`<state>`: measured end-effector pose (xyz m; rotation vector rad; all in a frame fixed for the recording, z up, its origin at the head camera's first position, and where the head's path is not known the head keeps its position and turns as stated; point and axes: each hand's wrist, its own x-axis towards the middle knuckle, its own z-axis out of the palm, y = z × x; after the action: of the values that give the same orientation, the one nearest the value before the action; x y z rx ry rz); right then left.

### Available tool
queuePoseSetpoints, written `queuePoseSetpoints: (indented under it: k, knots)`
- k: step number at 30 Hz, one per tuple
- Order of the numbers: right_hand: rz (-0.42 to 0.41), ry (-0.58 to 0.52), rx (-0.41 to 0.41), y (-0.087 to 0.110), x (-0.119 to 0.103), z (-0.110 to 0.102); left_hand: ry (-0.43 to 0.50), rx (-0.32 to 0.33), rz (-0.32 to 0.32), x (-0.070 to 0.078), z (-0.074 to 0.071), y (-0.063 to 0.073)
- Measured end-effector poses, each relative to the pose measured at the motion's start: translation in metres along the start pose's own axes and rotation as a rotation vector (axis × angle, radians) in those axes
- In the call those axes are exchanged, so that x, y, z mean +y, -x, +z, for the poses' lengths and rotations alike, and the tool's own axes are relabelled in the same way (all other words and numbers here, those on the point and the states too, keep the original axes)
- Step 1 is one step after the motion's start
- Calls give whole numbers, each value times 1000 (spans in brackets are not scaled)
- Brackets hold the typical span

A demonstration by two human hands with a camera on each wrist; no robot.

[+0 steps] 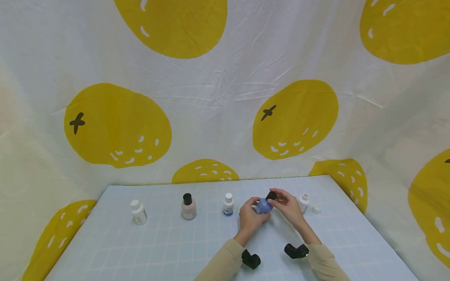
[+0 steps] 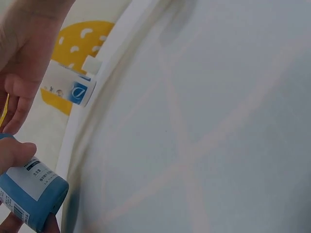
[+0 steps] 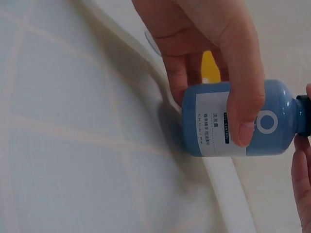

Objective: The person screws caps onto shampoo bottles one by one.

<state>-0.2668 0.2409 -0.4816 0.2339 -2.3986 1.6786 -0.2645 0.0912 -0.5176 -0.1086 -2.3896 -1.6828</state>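
A blue bottle with a pale label is tilted above the table, its top leaning right. My left hand grips its body, the thumb lying across the label in the right wrist view. My right hand pinches the black cap at the bottle's neck; in the right wrist view the cap sits against the neck, partly cut off by the frame edge. The left wrist view shows the blue bottle's base at lower left.
Just right of my hands stands a white bottle without a cap, a white cap beside it. Leftward stand a small white-capped bottle, a pinkish black-capped bottle and another white bottle. A patterned curtain hangs behind the table.
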Motion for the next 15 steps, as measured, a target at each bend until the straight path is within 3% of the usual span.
queuePoseSetpoints:
  k: [4, 9, 15]
  knots:
    - [50, 17, 61, -1, 0, 4, -7, -2, 18, -1, 1, 1]
    - [53, 40, 109, -2, 0, 8, 3, -5, 18, -1, 1, 1]
    - [36, -22, 10, 0, -1, 7, 3, 1, 19, 0, 0, 1]
